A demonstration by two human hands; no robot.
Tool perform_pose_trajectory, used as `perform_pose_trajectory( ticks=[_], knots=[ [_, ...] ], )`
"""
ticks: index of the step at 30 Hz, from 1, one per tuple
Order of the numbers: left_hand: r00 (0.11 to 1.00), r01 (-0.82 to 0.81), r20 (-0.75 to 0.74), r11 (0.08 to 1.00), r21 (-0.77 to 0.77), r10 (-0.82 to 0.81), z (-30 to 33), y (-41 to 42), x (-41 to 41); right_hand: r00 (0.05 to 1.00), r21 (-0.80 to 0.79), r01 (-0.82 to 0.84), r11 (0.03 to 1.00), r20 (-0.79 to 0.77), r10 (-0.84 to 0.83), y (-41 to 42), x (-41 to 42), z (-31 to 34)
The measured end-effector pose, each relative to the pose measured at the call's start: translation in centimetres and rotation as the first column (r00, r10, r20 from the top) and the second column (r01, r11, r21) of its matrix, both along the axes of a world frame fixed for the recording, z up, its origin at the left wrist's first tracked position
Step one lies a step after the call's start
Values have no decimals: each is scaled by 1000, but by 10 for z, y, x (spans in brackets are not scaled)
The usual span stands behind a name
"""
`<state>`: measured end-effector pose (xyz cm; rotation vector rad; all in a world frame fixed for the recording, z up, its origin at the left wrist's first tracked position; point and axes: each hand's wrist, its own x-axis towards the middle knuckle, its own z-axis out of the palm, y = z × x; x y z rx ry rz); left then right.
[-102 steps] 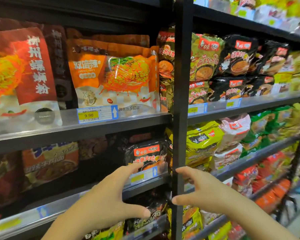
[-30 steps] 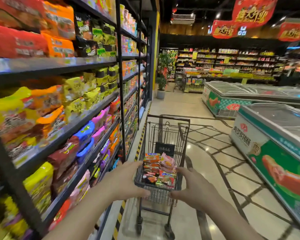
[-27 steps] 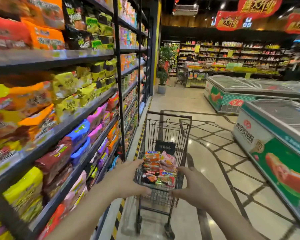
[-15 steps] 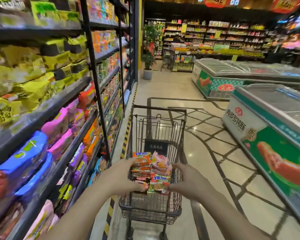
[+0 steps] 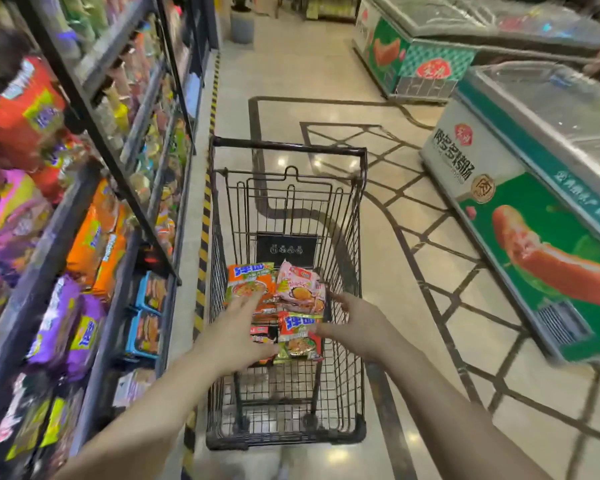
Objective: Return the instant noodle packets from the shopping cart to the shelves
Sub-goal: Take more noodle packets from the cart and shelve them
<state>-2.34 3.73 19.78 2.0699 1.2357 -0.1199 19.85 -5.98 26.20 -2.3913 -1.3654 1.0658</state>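
A black wire shopping cart (image 5: 288,147) stands in the aisle in front of me. In its basket lie several instant noodle packets: an orange one (image 5: 248,280) at the left, a pink one (image 5: 300,285) beside it, a red and green one (image 5: 297,336) nearer to me. My left hand (image 5: 234,336) reaches into the cart with fingers spread, its fingertips over the orange packet. My right hand (image 5: 355,323) is spread open at the right of the pile, near the red and green packet. Neither hand holds anything.
Black shelves (image 5: 118,174) full of noodle packets run along the left, close to the cart. Chest freezers (image 5: 534,188) line the right side of the tiled aisle. A yellow-black striped line (image 5: 205,216) marks the floor by the shelves.
I turned from the shelf to the cart and my view tilted down onto it. Both hands moved forward into the basket, over the packets.
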Motion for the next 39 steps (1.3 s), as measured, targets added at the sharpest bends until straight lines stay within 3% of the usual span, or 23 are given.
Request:
perform_pose_trajectory(
  ticks=[9,13,17,23,28,31,39],
  knots=[
    [987,-156,-75,963,-219,143,-158,62,46,981,-252,67,965,-162,-110,86,45,-144],
    [964,-267,-99,909,-320,248,-216,79,63,964,-275,165,947,-157,-214,105,56,-216],
    [902,-429,-211,824,-370,375,-319,93,58,923,-338,258,905,-191,-334,113,61,-294],
    [802,-598,-280,722,-349,528,-361,96,54,831,-384,374,844,-265,-489,103,84,-459],
    [775,-630,-214,696,-345,595,-432,91,34,794,-409,436,801,-244,-557,116,79,-470],
    [768,-639,-268,680,-359,581,-429,88,41,767,-484,438,757,-237,-596,112,78,-478],
    [761,-642,-324,727,-245,562,-426,83,45,833,-487,455,746,-63,-549,114,66,-496]
  ],
)
